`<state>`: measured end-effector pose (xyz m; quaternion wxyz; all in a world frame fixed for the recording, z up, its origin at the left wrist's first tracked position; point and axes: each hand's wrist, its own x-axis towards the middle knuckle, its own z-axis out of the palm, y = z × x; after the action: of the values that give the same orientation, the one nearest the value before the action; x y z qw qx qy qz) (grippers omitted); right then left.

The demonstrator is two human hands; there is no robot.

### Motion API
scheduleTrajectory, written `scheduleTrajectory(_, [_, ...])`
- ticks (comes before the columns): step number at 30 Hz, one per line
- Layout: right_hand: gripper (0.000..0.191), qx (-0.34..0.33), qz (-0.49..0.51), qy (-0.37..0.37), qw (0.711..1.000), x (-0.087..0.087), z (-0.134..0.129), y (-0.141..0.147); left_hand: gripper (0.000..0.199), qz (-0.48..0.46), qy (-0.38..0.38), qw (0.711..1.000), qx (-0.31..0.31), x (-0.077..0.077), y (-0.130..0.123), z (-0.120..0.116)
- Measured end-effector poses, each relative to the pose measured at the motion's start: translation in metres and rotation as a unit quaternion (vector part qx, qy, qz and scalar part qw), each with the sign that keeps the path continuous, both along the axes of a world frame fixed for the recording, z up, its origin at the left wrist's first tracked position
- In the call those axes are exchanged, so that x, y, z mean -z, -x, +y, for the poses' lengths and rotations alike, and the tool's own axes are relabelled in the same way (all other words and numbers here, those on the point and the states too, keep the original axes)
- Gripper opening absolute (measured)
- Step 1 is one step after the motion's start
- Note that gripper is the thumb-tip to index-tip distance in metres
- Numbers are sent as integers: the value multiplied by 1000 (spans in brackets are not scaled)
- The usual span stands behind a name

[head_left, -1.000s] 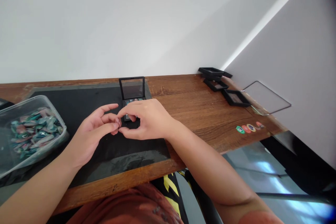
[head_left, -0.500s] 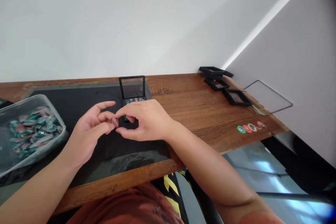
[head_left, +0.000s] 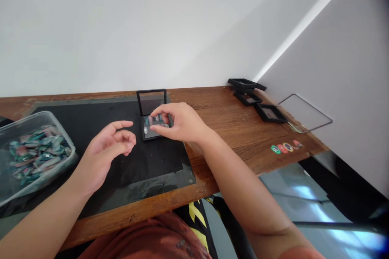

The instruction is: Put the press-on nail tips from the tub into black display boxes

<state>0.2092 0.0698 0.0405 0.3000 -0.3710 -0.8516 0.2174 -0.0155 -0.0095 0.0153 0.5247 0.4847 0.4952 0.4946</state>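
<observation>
My right hand pinches a small glossy pinkish piece between thumb and forefinger, over a black hinged case. The case stands on a dark mat with its clear-windowed lid raised. Inside lie several small teal, white and patterned pieces; my right fingers hide part of them. Left of the case, above the mat, my left hand has its forefinger stretched out. Its other fingers curl loosely near the thumb, and nothing shows in them.
A clear plastic tub at the left holds a heap of teal, pink and white pieces. The black mat covers part of the wooden table. Several black cases, a thin wire frame and round stickers are at the right.
My right hand has moved away from my left hand, right and upward to the case, carrying the pinkish piece. My left hand stays nearly in place. More of the case's inside shows.
</observation>
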Motion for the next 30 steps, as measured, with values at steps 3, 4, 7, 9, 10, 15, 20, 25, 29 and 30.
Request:
scheduleTrajectory(3, [27, 22, -54, 18, 998, 7, 6, 2, 37, 21, -10, 1000, 9, 0, 2, -1])
scheduleTrajectory(4, [27, 27, -72, 25, 997, 9, 7, 4, 36, 27, -13, 999, 12, 0, 2, -2])
scheduleTrajectory(7, [27, 37, -119, 44, 991, 12, 6, 9, 32, 44, -27, 999, 16, 0, 1, -3])
scheduleTrajectory(9, [26, 36, -141, 48, 988, 11, 4, 11, 31, 59, -33, 998, 19, 0, -1, -3])
scheduleTrajectory(10, [25, 36, -150, 47, 987, 10, 4, 12, 31, 66, -35, 997, 22, 0, -2, -3])
scheduleTrajectory(15, [25, 45, -174, 55, 982, 8, 3, 13, 30, 88, -34, 995, 33, 2, -4, -1])
scheduleTrajectory(20, [31, 62, -177, 51, 981, 10, 3, 13, 30, 91, -38, 995, 26, 3, -1, 0])
scheduleTrajectory(25, [33, 91, -131, 42, 986, 9, 3, 11, 33, 100, -40, 994, 20, 5, 3, 0])
scheduleTrajectory(29, [29, 128, -72, 25, 989, 9, 6, 8, 36, 141, -37, 989, -9, 11, 6, 2])
scheduleTrajectory(30, [26, 117, -68, 20, 991, 11, 7, 8, 37, 157, -38, 987, -17, 13, 6, 3])
